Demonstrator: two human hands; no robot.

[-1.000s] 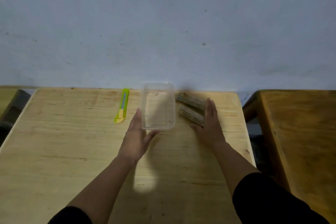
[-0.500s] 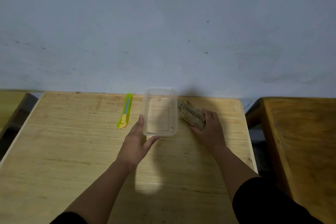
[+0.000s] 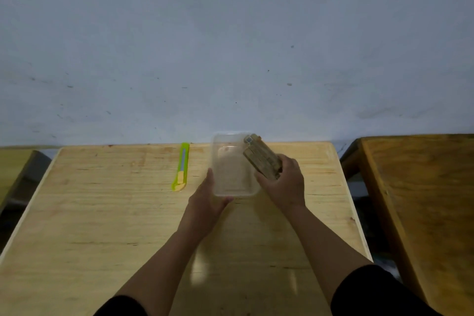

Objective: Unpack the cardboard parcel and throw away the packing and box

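While your right hand grips the brown packs, fingers curled shut around their near end, the bundle sits raised and tilted over the right rim of the tub. Far end of the packs points up and away toward the wall; a small grey label shows on that end. Looks like two or more flat packs stacked, can't tell the exact count.

Your left hand is at the tub's near-left corner: thumb along the near edge, fingers up the left side. It's braced against the wall of the tub, fingers loosely spread rather than wrapped. Can't tell if it's actually squeezing.

Tub is clear plastic, rectangular, standing on the table near the far edge, long side running away from you. Can't make out anything inside it.

Green-and-yellow cutter lies flat on the table left of the tub, well clear of your left hand, lengthwise toward the wall.

No cardboard box or packing shows in this view. A darker wooden table stands to the right, separated by a gap. Both your sleeves are dark, pushed up past the forearms.
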